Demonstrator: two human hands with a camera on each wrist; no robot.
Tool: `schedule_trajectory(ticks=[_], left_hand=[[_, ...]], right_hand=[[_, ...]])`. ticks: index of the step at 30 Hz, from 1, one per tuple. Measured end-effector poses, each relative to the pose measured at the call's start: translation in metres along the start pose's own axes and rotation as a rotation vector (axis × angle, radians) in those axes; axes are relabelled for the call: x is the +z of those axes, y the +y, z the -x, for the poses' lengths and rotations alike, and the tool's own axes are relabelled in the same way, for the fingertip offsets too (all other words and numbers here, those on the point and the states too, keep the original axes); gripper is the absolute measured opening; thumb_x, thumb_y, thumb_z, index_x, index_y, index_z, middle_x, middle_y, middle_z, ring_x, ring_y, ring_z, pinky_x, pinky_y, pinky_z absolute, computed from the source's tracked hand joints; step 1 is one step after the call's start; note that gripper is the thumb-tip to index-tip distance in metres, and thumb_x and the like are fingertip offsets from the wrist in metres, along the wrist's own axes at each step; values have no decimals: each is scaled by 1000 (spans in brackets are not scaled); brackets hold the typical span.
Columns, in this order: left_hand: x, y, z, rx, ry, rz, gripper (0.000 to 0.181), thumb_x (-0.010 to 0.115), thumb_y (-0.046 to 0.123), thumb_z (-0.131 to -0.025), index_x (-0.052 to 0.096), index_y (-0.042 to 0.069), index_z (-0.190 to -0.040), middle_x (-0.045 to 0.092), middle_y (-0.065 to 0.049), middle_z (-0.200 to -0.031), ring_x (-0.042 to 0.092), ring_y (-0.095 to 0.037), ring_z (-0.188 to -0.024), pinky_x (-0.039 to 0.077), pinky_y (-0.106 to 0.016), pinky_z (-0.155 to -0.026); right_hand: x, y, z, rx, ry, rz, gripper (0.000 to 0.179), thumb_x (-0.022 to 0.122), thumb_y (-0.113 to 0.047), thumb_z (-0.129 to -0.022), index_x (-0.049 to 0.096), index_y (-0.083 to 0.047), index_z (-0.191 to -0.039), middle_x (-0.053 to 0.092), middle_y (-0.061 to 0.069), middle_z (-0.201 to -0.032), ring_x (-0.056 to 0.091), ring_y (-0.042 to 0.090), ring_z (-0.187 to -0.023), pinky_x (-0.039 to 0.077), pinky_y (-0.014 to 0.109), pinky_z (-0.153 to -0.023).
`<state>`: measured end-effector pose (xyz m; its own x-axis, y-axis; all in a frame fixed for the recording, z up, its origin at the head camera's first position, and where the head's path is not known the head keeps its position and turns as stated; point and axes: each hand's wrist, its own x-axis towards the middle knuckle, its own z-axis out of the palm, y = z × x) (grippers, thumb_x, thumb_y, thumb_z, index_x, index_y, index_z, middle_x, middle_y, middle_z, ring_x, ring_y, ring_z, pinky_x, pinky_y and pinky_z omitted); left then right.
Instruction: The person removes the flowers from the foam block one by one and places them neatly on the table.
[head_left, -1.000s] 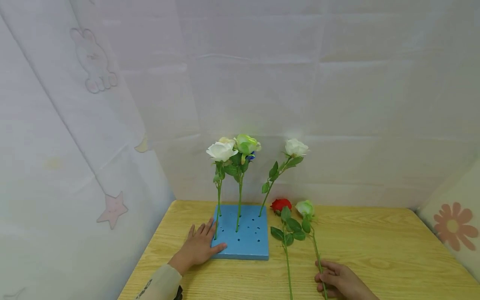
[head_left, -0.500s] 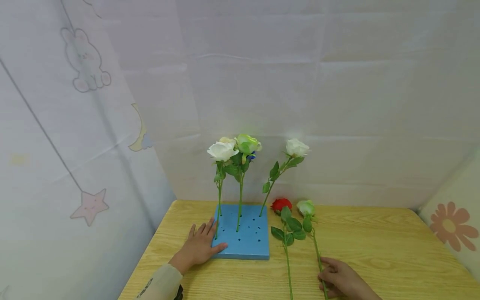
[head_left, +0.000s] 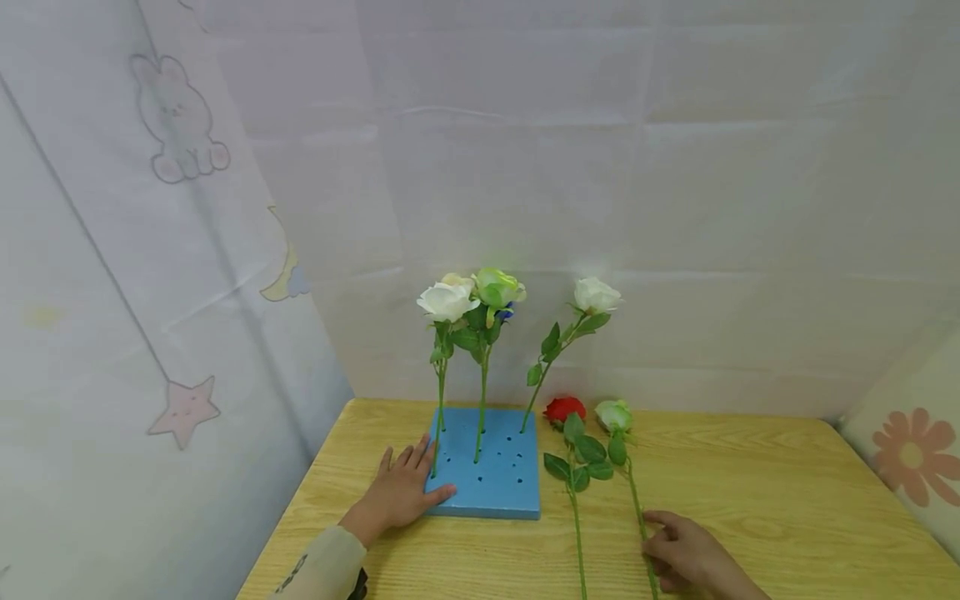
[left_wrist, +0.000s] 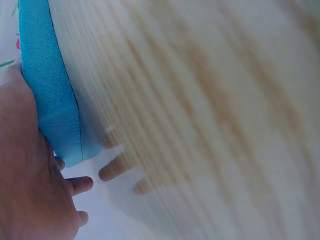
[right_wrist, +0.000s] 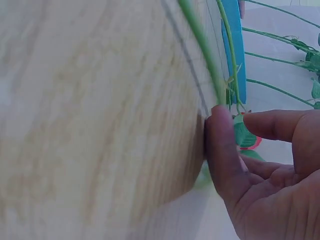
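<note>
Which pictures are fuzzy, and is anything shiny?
Head view: the blue block and white flower are fairly clear, in soft light; left wrist view: the table's grain is blurry, and its shiny top mirrors the left hand's fingers; right wrist view: the nearest green stem is blurry, with a dark streak beside it, maybe shadow or reflection.

Dark markings (head_left: pixel 291 573) run along the beige left sleeve (head_left: pixel 324 560), a black item (head_left: pixel 360 586) beside it.

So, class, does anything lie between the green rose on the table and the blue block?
Yes: the red rose lies on the table between the green rose and the blue block, so a low, straight slide would probably meet it. Nothing visible stands between the right hand and the green rose.
</note>
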<state>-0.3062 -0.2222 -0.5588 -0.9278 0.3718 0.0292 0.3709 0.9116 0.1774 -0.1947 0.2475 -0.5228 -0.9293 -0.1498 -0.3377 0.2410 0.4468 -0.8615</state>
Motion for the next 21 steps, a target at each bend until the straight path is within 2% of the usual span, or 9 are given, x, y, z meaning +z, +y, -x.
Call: schedule_trajectory(ticks=[4, 7, 10, 15, 21], left_hand=[[2, -1, 0, -1, 5, -6, 100, 29, 85, -91, 25, 15, -163, 16, -9, -170, 32, -40, -148, 13, -70, -116], [3, -2, -1, -2, 6, -2, 100, 29, 85, -91, 24, 15, -163, 16, -9, -170, 32, -40, -148, 13, -70, -116], [3, -3, -2, -1, 6, -3, 100, 31, 84, -91, 24, 14, -163, 16, -9, -169, 33, -40, -148, 13, -71, -116], [2, -2, -2, -3, 0, -4, 100, 31, 84, -91, 24, 15, -163, 16, -9, -170, 32, -39, -148, 12, -70, -116], [-6, 5, 2, 1, -13, 23, 98, 34, 80, -94, 25, 10, -162, 17, -13, -169, 31, -43, -148, 11, -72, -115]], right_hand=[[-2, -3, -1, -6, 44, 50, 52, 63, -15, -97, 50, 14, -138, 62, 8, -85, 61, 20, -65, 54, 36, -58], [-5, -6, -3, -27, 99, 130, 46, 63, -16, -97, 57, 9, -134, 64, 5, -88, 61, 19, -73, 51, 35, -61], [-9, -11, -6, -62, 122, 157, 42, 61, -15, -98, 58, 7, -134, 66, 5, -96, 60, 19, -79, 52, 35, -64], [-13, -23, -9, -110, 92, 57, 51, 63, -21, -102, 52, 11, -139, 67, 13, -104, 66, 24, -85, 59, 40, -70], [-8, -41, -12, -147, 108, 38, 58, 70, -29, -97, 54, 6, -141, 66, 15, -115, 68, 25, -96, 60, 42, -78]])
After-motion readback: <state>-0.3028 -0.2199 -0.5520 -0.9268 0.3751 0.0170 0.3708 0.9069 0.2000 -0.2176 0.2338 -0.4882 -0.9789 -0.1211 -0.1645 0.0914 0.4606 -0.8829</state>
